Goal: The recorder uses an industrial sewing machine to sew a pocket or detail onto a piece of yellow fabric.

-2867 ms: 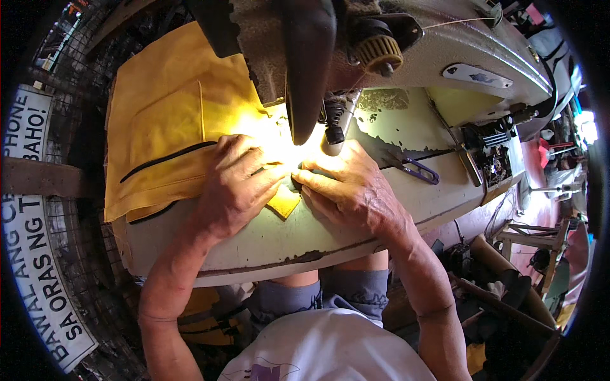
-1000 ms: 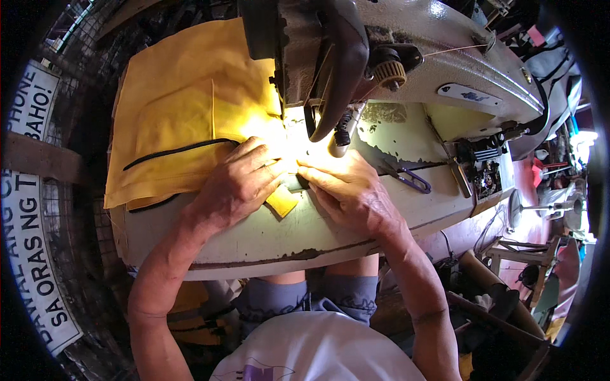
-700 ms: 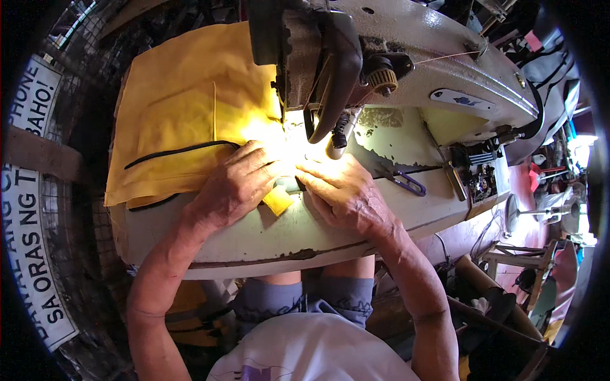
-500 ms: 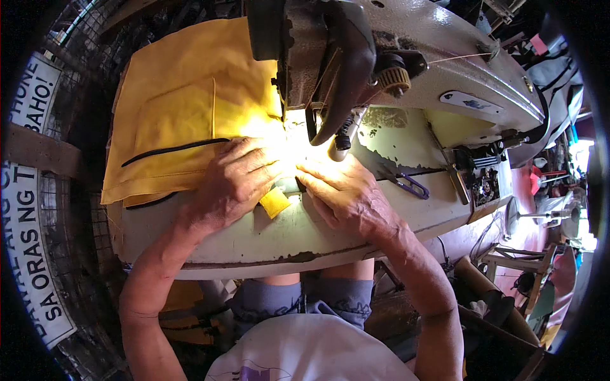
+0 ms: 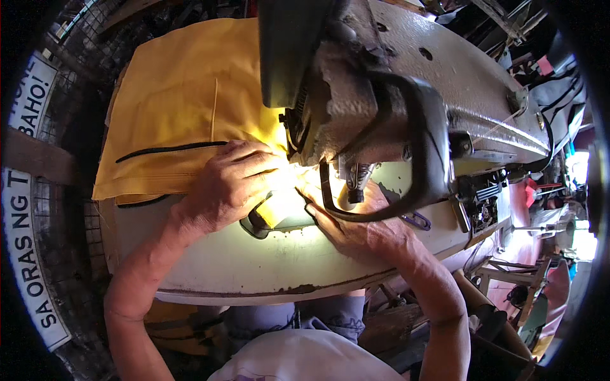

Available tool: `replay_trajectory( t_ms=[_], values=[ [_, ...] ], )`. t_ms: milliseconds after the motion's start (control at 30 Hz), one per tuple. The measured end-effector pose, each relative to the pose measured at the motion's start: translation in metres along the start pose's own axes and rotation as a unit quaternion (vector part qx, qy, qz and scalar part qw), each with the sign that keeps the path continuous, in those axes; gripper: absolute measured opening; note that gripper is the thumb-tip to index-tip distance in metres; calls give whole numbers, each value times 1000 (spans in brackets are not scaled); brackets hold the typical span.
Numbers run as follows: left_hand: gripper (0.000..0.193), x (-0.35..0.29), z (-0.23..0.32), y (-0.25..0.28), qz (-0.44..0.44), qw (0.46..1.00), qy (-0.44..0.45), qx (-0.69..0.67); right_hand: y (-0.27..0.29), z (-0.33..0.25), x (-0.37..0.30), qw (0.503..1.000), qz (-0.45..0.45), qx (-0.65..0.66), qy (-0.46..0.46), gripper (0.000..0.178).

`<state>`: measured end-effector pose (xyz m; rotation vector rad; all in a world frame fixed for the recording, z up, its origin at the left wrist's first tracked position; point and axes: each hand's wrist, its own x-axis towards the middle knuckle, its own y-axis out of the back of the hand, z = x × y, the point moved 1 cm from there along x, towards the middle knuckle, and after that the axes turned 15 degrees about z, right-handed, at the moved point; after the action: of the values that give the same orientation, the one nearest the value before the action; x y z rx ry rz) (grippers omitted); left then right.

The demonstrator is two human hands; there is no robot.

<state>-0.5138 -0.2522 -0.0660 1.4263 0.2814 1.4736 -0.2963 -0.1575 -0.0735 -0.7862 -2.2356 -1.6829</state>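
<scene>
A large piece of yellow cloth [image 5: 178, 82] lies left of the sewing machine [image 5: 356, 82], with a stitched pocket outline and a black strip [image 5: 171, 150] across it. My left hand [image 5: 238, 181] is closed on the cloth's near right edge, fingers bent and close to the needle area. Below its fingertips a small yellow tab [image 5: 274, 211] sticks out over a dark-edged piece [image 5: 255, 230]. My right hand [image 5: 368, 223] is on the other side, fingers drawn together toward the needle. A dark loop-shaped machine part and bright lamp glare hide its fingertips and what they grip.
Purple-handled snips [image 5: 416, 221] lie on the machine bed right of my right hand. Beyond them is a tray of small metal parts [image 5: 488, 213]. The pale table's worn front edge [image 5: 298, 291] runs above my lap. Wire mesh and lettered signs [image 5: 32, 260] stand at left.
The view has shifted, and the machine head now looms larger, covering part of my right hand. The dark-edged piece under the yellow tab has come into sight. Both hands stay by the needle.
</scene>
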Motion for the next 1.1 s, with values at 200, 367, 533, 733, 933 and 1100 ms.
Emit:
replay_trajectory(
  t_ms=[200,367,533,733,933,1100],
  values=[
    [18,2,-1,2,29,999,-33,-2,-1,3,1,997,47,-24,57,20],
    [18,1,-1,-1,31,999,-38,12,-7,5,-1,999,37,-3,-6,22],
    [15,6,-4,-4,39,999,-15,14,-2,3,-4,999,28,-4,-44,23],
    [14,6,-12,-7,37,998,41,-15,61,1,-77,936,263,-153,-179,38],
    [14,6,-19,-11,43,999,30,-6,80,37,-133,837,289,-373,-278,47],
    [15,9,-24,-10,21,999,36,-4,74,38,-139,812,350,-321,-339,52]
  ],
)
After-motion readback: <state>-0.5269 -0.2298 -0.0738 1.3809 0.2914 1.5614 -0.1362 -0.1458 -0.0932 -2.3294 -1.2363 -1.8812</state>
